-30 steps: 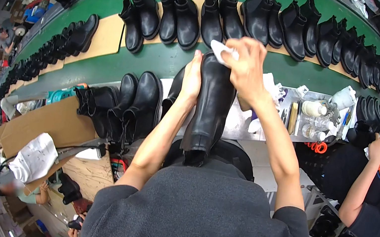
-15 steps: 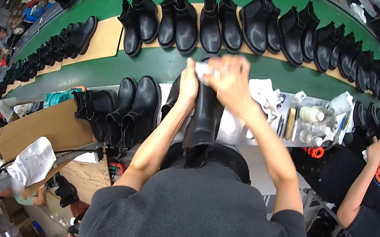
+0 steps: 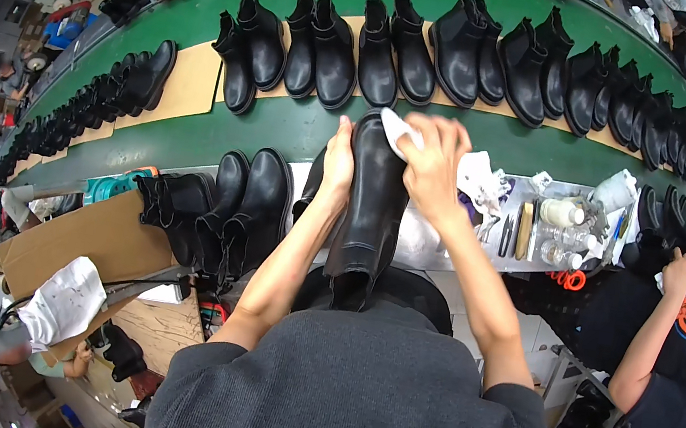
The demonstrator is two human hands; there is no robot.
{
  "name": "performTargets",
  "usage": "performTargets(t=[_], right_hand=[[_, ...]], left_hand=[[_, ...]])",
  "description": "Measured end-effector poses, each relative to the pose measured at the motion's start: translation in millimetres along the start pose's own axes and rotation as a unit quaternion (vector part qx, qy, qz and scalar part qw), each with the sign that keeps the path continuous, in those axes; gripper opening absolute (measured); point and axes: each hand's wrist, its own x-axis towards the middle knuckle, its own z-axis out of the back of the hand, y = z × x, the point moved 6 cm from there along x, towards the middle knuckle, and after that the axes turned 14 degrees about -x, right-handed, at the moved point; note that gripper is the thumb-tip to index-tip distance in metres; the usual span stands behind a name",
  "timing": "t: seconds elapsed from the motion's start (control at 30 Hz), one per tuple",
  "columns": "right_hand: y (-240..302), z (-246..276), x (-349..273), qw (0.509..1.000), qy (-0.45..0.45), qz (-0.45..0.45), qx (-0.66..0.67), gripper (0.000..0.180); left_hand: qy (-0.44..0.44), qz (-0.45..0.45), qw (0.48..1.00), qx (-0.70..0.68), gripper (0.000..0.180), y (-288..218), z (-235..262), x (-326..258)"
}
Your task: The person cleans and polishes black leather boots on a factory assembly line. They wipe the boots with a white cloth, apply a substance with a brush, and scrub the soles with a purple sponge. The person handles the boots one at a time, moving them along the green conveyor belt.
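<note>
A black leather ankle boot [image 3: 373,196] lies lengthwise in front of me, toe away and opening toward my body. My left hand [image 3: 339,159] grips it along its left side, near the toe, with part of the fingers hidden. In my right hand [image 3: 435,161] is a bunched white cloth [image 3: 395,129], pinched at the boot's toe on the right side. Just left of my left hand, another dark boot [image 3: 309,181] shows in part. A pair of black boots [image 3: 263,192] stands further left on the bench.
Rows of black boots [image 3: 461,52] stand on cardboard strips along the green conveyor [image 3: 286,118]. Right of my hand are a crumpled white cloth [image 3: 481,183], brushes and bottles [image 3: 562,214]. At right a co-worker [image 3: 659,330] handles a dark boot. A cardboard sheet [image 3: 85,239] leans at left.
My right hand has moved slightly right and down with the white cloth, off the top of the toe to its right side. The toe now shows more. My left hand keeps its hold.
</note>
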Motion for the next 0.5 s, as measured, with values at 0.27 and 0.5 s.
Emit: performTargets(t=[0.27,0.5], right_hand=[[1,7,19,1.000,-0.007,0.007,0.006,0.030],[-30,29,-111,0.989,0.066,-0.129,0.007,0.033]], left_hand=[[-0.004,0.057,0.998,-0.025,0.052,16,1,4],[-0.110,0.065,0.992,0.002,0.056,22,55,25]])
